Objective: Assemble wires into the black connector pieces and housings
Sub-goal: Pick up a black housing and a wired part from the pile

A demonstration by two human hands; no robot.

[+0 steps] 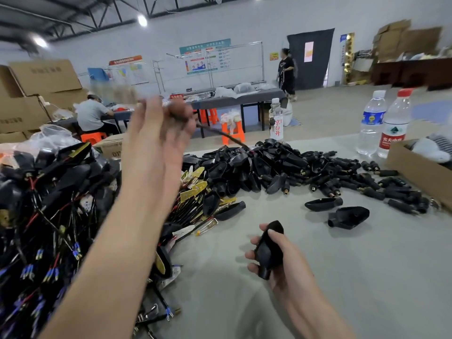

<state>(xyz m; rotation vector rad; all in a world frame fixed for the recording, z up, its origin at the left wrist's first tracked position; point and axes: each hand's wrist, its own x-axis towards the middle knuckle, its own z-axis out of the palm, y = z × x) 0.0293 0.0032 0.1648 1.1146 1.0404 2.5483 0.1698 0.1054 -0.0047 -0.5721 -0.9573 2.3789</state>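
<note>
Black housing (269, 250) — grey table (367, 277)

Grey floor (342, 106), white wall (244, 25), stacked cardboard boxes (36, 79), orange stools (232, 133), far worktable (234, 97)

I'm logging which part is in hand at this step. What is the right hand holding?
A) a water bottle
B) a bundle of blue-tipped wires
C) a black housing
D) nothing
C: the right hand has its fingers curled round a black housing, while the water bottles stand at the far edge and the blue-tipped wires lie in the pile at left.
</note>
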